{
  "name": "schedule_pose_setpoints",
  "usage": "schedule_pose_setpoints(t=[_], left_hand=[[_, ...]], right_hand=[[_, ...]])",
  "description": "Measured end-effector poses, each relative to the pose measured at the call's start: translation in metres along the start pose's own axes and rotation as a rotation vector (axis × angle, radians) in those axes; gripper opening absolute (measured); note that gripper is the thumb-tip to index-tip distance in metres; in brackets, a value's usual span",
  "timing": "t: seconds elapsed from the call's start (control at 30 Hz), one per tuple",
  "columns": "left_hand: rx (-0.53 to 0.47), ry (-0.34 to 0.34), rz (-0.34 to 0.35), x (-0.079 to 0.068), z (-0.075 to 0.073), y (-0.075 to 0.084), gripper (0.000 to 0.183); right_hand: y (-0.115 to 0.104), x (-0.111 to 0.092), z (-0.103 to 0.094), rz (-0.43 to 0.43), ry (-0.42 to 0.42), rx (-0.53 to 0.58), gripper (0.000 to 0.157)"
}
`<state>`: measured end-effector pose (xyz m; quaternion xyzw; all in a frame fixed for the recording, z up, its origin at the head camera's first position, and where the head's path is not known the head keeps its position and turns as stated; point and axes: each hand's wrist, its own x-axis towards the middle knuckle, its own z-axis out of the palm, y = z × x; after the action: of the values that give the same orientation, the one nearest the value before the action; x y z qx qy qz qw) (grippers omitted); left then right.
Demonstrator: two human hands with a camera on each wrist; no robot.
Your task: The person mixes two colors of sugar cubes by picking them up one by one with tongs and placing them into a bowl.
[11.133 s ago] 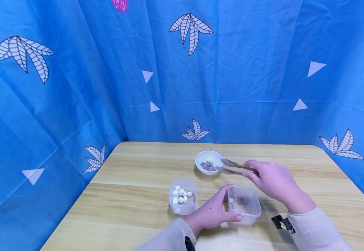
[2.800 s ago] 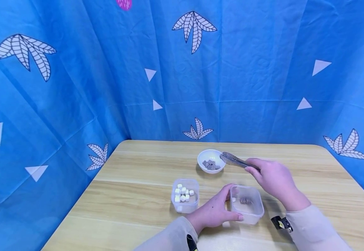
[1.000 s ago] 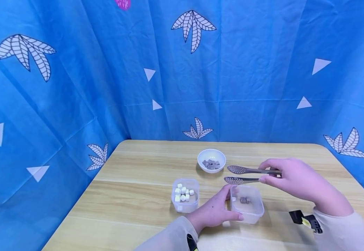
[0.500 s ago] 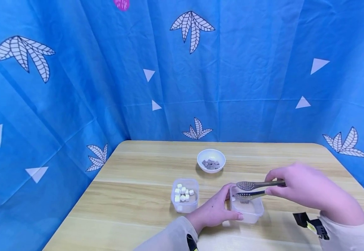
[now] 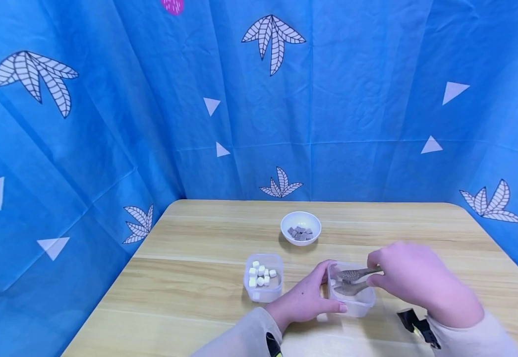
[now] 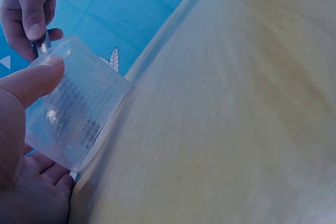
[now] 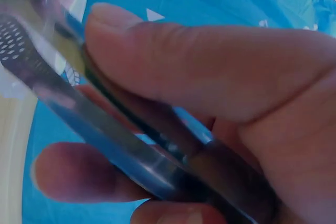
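Note:
My left hand grips a clear plastic box on the table, thumb on the near wall and fingers around the far left corner. In the left wrist view the same box sits between thumb and fingers. Inside it are the perforated heads of metal tongs, with a small grey-brown cube partly hidden between them. My right hand holds the tongs by their arms from the right. In the right wrist view, thumb and fingers pinch the tongs, whose arms are slightly apart.
A white bowl with several grey-brown cubes stands behind the box. To its left, a second clear box holds several white cubes. The wooden table ends at a blue patterned curtain.
The tongs have gone from over the bowl, rightward and toward me, then down into the box held by my left hand. Their heads have drawn closer together. Left hand and box stay put.

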<state>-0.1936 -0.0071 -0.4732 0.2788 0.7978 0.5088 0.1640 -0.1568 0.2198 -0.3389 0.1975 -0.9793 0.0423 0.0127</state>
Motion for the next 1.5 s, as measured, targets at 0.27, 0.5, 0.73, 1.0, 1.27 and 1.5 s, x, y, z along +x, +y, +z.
schedule_pose_setpoints(t=[0.27,0.5,0.73,1.0,1.27,1.5], left_hand=[[0.007,-0.001,-0.003,0.0,0.0,0.0,0.085],[-0.006,-0.005,-0.001,0.001,0.0,-0.001,0.084],[0.0,-0.005,-0.006,0.001,0.0,0.0,0.086],[0.001,-0.008,-0.023,0.0,0.0,0.0,0.087],[0.002,-0.007,0.001,0.001,0.0,0.001,0.086],[-0.002,0.001,-0.029,0.0,0.0,0.002,0.088]], right_hand=[[-0.007,0.0,0.006,-0.002,-0.018,0.01,0.02],[-0.007,-0.002,0.002,-0.012,-0.015,0.024,0.018],[-0.011,-0.005,-0.002,0.063,-0.04,-0.004,0.021],[-0.016,-0.002,0.001,0.004,-0.036,-0.009,0.024],[-0.004,-0.009,-0.009,0.054,-0.021,0.015,0.016],[-0.011,-0.007,-0.004,0.04,-0.045,-0.017,0.028]])
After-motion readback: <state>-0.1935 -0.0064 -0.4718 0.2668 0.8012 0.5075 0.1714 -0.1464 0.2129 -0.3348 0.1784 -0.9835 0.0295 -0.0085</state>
